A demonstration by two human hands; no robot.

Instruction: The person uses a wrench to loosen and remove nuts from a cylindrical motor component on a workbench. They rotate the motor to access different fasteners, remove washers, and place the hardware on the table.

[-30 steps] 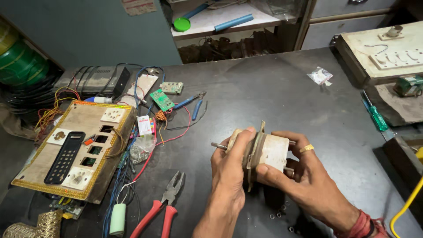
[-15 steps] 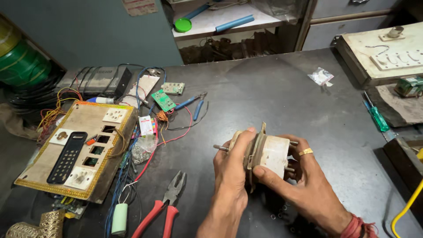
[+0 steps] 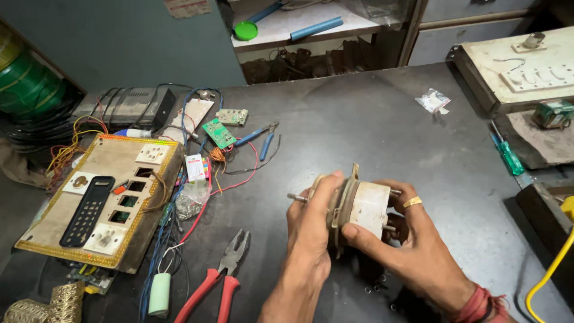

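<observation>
Dark grey tabletop [image 3: 371, 125], matte, scuffed, dusty in patches. At its left edge, one rectangular switchboard panel [image 3: 101, 197]: tan face with a gold beaded rim, white sockets and several empty square cutouts, a black slotted plate lying on it. Loose wires [image 3: 197, 197] (red, blue, orange, yellow) tangle beside and under the panel. Held above the tabletop's near centre, one small motor assembly [image 3: 359, 206]: a cream cylindrical body, smooth and slightly grimy, joined to a flat tan plate, with thin metal studs sticking out on both sides. Left hand [image 3: 311, 224] closed around the plate end, fingers curled over the top. Right hand [image 3: 412, 239] clamped on the cream body, thumb across its front face, one gold ring on a finger, red thread at the wrist. Pliers count two: one red-handled pair [image 3: 218, 278] near the left forearm, one smaller blue-handled pair [image 3: 257, 137] farther back. Green circuit boards [image 3: 218, 133] count two, lying close together. One green-handled screwdriver [image 3: 507, 154] at right. One pale green cylindrical capacitor [image 3: 159, 293] on the wires. One small clear plastic bag [image 3: 433, 100], crumpled, far right.
</observation>
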